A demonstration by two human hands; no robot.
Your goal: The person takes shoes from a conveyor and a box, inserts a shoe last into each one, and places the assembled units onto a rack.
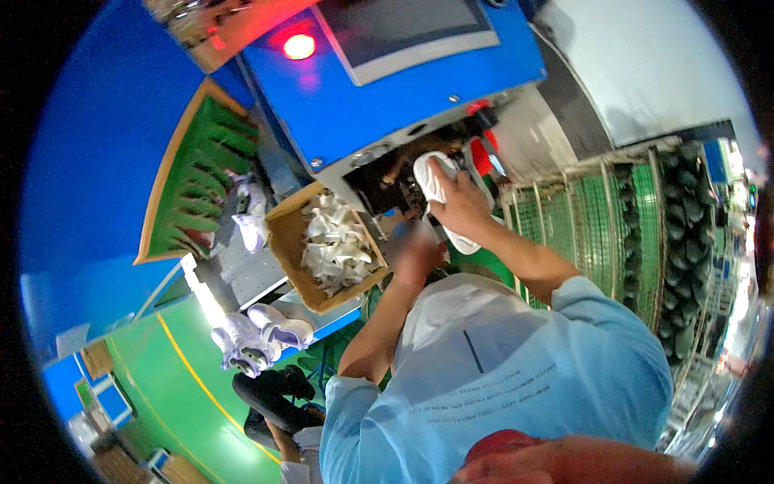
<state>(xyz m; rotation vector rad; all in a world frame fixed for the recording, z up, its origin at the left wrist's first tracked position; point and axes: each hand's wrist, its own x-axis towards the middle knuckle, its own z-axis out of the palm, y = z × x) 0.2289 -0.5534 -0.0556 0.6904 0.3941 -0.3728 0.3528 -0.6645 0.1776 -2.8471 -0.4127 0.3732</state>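
Observation:
In my right hand [465, 206] is a white shoe [429, 173] with a ridged sole, in front of the machine's dark opening [387, 181]. The fingers lie over the sole, which shows on both sides of the hand. Just below and to the left is my left hand [414, 256], close to the machine's front edge. It is smeared, so its fingers and anything in them cannot be made out. Left of it stands a cardboard box [288, 256] full of crumpled white pieces [334, 246].
The blue machine [403, 109] carries a screen [403, 32] and a glowing red light [299, 47]. White-and-purple shoes [278, 327] stand at lower left, another [251, 214] by a green slotted rack [197, 173]. A wire rack [597, 226] flanks my right arm. Another person [278, 403] sits lower left.

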